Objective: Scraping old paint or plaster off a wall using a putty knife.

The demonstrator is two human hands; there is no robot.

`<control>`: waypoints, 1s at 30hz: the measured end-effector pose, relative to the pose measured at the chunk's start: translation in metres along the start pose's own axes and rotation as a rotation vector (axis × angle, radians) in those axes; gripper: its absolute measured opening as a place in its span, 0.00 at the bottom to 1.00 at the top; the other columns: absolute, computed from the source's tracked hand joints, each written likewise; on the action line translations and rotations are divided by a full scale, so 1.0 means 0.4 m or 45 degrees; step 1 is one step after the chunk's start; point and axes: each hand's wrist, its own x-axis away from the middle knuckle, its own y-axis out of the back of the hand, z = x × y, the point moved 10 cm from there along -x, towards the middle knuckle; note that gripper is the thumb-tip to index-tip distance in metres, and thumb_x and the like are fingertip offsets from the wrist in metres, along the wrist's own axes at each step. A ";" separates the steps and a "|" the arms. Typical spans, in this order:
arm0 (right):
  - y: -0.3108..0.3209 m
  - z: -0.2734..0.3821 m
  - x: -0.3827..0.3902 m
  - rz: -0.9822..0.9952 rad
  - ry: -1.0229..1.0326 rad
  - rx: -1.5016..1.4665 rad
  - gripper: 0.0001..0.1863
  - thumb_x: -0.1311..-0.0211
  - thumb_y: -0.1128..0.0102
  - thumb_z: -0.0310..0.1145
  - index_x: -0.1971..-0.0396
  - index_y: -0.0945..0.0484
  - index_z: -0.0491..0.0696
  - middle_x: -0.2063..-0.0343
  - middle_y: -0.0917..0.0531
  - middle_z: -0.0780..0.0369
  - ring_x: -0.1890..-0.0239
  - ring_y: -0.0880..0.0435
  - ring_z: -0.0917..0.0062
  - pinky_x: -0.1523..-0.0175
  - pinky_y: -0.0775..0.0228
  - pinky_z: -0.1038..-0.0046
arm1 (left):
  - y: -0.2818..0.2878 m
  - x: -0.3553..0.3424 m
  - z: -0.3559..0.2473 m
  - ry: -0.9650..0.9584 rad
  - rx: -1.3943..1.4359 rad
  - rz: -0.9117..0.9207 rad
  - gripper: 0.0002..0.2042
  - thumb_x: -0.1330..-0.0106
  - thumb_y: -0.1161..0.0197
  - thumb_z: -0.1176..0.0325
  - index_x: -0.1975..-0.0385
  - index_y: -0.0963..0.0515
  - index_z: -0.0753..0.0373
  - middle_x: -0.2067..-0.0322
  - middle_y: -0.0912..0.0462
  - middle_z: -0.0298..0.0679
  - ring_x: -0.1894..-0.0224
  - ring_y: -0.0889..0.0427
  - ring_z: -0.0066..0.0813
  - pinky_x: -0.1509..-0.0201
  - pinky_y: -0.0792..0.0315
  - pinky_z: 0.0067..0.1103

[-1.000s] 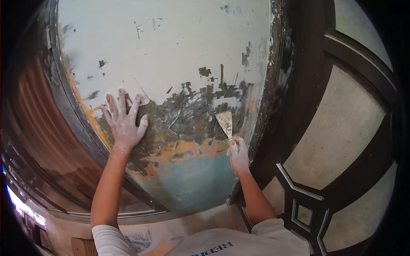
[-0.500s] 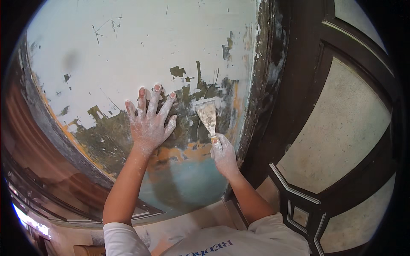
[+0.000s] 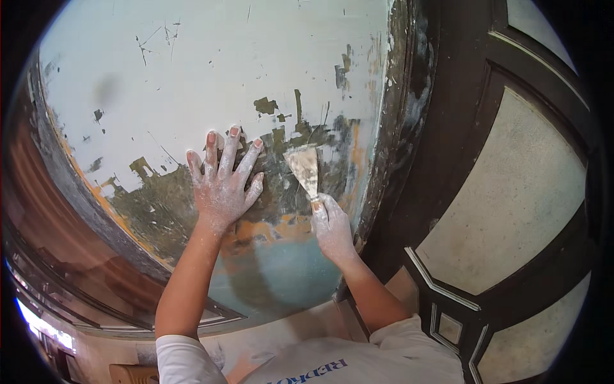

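My left hand (image 3: 222, 192), dusted with white powder, lies flat on the wall with its fingers spread. It covers part of the border between the white coating (image 3: 211, 77) and a dark scraped patch (image 3: 163, 205). To its right, my right hand (image 3: 333, 227), also powdery, grips a putty knife (image 3: 303, 168) by the handle. The wide blade points up and rests at or very near the dark patch, close under the ragged edge of the white. Dried smears cover the blade.
A dark wooden frame (image 3: 400, 128) borders the wall on the right, beside a dark door with pale panels (image 3: 505, 192). Along the left runs a grey curved edge (image 3: 89, 198), with a brown glossy surface (image 3: 64, 211) beyond. Below the patch, the wall is blue-green (image 3: 288, 272).
The putty knife and my right hand have shifted slightly left, and the blade tilts a little more to the left. My left hand stays in place.
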 end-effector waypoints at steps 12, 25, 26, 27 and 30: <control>0.037 -0.025 0.002 -0.023 -0.138 -0.240 0.13 0.31 0.53 0.35 0.55 0.28 0.42 0.79 0.27 0.64 0.79 0.28 0.83 0.71 0.35 0.76 | -0.007 0.003 0.006 0.010 0.006 0.035 0.29 0.44 0.41 0.47 0.39 0.32 0.36 0.29 0.51 0.35 0.27 0.64 0.45 0.32 0.67 0.55; 0.046 -0.097 0.046 -0.080 -0.027 -0.274 0.11 0.31 0.54 0.30 0.53 0.35 0.44 0.76 0.27 0.64 0.75 0.29 0.83 0.67 0.34 0.76 | -0.013 0.003 0.007 0.038 0.004 0.064 0.27 0.43 0.42 0.46 0.40 0.32 0.33 0.30 0.50 0.31 0.27 0.65 0.43 0.33 0.63 0.57; 0.043 -0.083 0.036 -0.069 -0.031 -0.321 0.10 0.31 0.54 0.30 0.53 0.36 0.44 0.76 0.28 0.65 0.75 0.30 0.84 0.66 0.35 0.78 | -0.015 0.005 0.006 0.036 0.005 0.069 0.27 0.43 0.42 0.46 0.40 0.32 0.33 0.30 0.50 0.31 0.27 0.65 0.43 0.33 0.63 0.57; 0.040 -0.065 0.023 -0.058 -0.035 -0.367 0.10 0.31 0.54 0.30 0.53 0.37 0.43 0.75 0.29 0.66 0.74 0.31 0.85 0.66 0.36 0.81 | -0.016 0.005 0.007 0.039 0.001 0.071 0.27 0.43 0.42 0.46 0.40 0.32 0.33 0.30 0.50 0.31 0.27 0.65 0.43 0.33 0.63 0.57; 0.039 -0.041 0.016 -0.069 -0.081 -0.379 0.08 0.31 0.54 0.29 0.55 0.35 0.43 0.75 0.29 0.66 0.74 0.32 0.86 0.66 0.36 0.81 | -0.014 0.006 0.008 0.041 -0.010 0.073 0.27 0.43 0.42 0.46 0.40 0.32 0.33 0.29 0.51 0.31 0.26 0.66 0.43 0.33 0.63 0.57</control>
